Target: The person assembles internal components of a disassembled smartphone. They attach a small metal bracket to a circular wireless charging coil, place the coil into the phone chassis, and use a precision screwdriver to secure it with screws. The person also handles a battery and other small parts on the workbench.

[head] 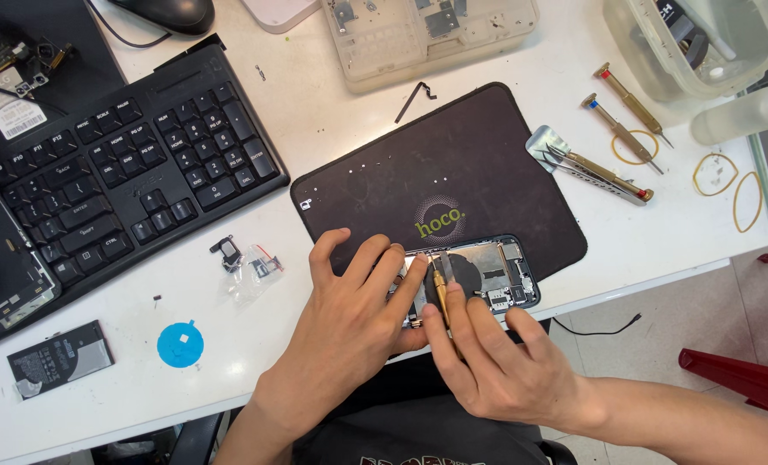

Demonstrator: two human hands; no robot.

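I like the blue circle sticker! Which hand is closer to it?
Left. The left hand rests on the opened phone, just right of the blue sticker. The right hand, holding a screwdriver, is farther right.

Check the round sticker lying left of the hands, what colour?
Bright blue round sticker with a small pale patch at its middle; head view shows it.

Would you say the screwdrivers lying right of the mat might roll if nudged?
Probably: the screwdrivers have round, slim shafts and lie loose on the smooth table. They look stiff and light. The one on the tweezers seems less free.
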